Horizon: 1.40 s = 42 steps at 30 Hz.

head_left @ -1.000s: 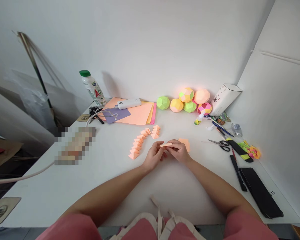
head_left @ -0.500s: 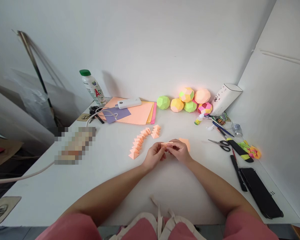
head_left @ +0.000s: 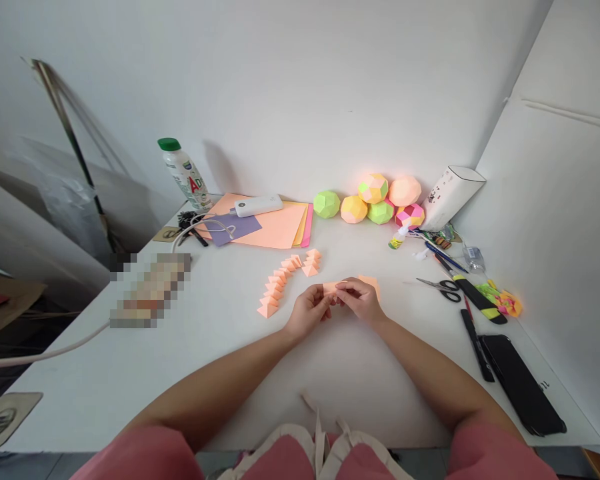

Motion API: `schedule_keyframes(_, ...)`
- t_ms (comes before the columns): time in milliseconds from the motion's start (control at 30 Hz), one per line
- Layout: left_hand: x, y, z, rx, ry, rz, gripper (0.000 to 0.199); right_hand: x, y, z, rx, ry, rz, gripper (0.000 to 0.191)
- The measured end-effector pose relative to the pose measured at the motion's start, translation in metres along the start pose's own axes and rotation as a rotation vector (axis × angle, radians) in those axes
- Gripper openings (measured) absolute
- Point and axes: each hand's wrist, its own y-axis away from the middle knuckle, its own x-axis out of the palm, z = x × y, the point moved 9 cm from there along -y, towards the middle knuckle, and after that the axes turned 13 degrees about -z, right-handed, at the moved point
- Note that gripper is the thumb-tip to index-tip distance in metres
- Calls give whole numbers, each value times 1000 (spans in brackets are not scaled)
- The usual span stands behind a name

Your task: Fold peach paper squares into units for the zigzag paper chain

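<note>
A small piece of peach paper (head_left: 330,288) is pinched between my two hands above the middle of the table. My left hand (head_left: 309,311) grips its left side, thumb against the fingers. On the other side, my right hand (head_left: 359,301) has thumb and fingertips closed on the paper, hiding part of it. Behind my right hand lies more peach paper (head_left: 371,284), partly covered. To the left, a curved row of folded peach paper pieces (head_left: 275,287) rests on the table, with a shorter stack of the same pieces (head_left: 311,263) beside it.
Several faceted paper balls (head_left: 354,209) sit against the wall. Coloured sheets (head_left: 280,230) bear a white power bank (head_left: 259,205); a bottle (head_left: 185,175) stands behind. On the right lie scissors (head_left: 443,287), a cutter (head_left: 480,299), a glue bottle (head_left: 397,239) and a black phone (head_left: 523,383).
The paper in my fingers has tilted, so more of its flat face shows. Both hands stay in nearly the same place.
</note>
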Motion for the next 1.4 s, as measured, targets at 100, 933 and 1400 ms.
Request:
schedule_keyframes(100,1,0,1,-14,6,11,33,0,0,1,3,-11,9,9)
schedule_keyframes(933,-1,1,1,-29,0,-9,35,2,0,2,3,18,27,13)
schedule_keyframes(1400,-1,3,0,-57,-29,-9,35,1,0,1,-9,27,25,11)
